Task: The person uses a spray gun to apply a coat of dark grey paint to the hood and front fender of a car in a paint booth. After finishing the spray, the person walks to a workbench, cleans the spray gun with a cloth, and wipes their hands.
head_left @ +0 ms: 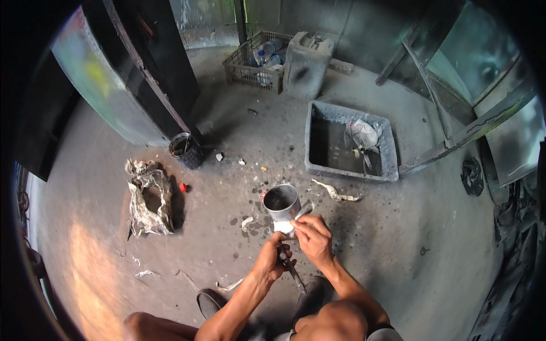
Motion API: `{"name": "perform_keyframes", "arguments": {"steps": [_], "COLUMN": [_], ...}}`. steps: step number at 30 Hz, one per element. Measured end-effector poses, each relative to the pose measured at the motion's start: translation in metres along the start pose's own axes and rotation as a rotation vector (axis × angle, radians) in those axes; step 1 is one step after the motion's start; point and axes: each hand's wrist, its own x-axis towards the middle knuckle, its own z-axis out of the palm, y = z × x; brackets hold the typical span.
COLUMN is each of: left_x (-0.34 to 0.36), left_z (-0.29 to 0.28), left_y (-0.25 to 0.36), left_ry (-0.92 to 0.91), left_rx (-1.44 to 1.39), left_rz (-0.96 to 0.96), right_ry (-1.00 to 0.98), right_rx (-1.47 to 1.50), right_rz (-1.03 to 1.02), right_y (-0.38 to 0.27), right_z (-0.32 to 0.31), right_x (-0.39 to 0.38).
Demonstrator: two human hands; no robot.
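In front of me is an open metal cup (282, 203), grey outside and dark within, on what looks like a spray gun (293, 271). My left hand (274, 258) is closed round the gun's body below the cup; its fingers partly hide it. A rod-like metal part slants down from that hand toward my shoe. My right hand (314, 236) pinches a white scrap of cloth or paper (283, 227) against the lower side of the cup. A greyish loop or strip (306, 209) sticks up beside the right fingers; I cannot tell what it is.
Crumpled plastic wrapping (151, 199) and a dark paint can (186, 150) lie to the left. Ahead right is a grey tub (392, 148) with liquid and a rag. Farther back stand a crate (239, 75) and a jerrycan (307, 65). Tape scraps (335, 192) litter the floor.
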Motion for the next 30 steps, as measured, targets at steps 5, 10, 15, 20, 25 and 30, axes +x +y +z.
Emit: {"name": "perform_keyframes", "arguments": {"steps": [5, 10, 15, 20, 25, 30], "left_x": [-0.007, -0.010, 0.006, 0.004, 0.006, -0.004], "left_z": [0.001, 0.010, -0.006, 0.009, 0.008, 0.009], "left_y": [0.006, -0.002, -0.006, -0.018, -0.028, -0.028], "left_ry": [-0.002, -0.016, -0.013, 0.142, 0.181, 0.130], "left_rx": [0.008, 0.057, 0.030, 0.060, 0.084, 0.111], "left_rz": [0.060, 0.065, 0.217, 0.371, 0.413, 0.440], "right_ry": [0.013, 0.071, -0.039, 0.007, -0.024, -0.109], "right_rx": [-0.020, -0.091, -0.196, -0.529, -0.583, -0.626], "right_rz": [-0.014, -0.153, -0.251, -0.339, -0.367, -0.324], "right_y": [-0.001, -0.017, 0.000, -0.020, -0.009, -0.013], "right_z": [0.001, 0.002, 0.002, 0.003, -0.002, 0.000], "right_x": [0.002, 0.039, 0.001, 0.038, 0.027, 0.037]}}
